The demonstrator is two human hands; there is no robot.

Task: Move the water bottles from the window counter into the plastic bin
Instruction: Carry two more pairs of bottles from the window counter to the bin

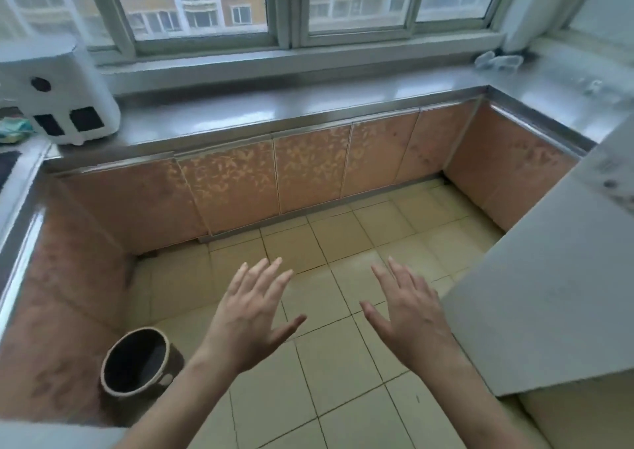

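Both hands, left [252,314] and right [410,314], hover spread flat and empty above the tiled floor [343,362], well short of the counter [274,105] under the window. Crumpled clear plastic, probably the water bottles [499,60], lies at the counter's far right corner; no plastic bin is visible. Risk: light bottles may roll or slip from a reaching grasp.
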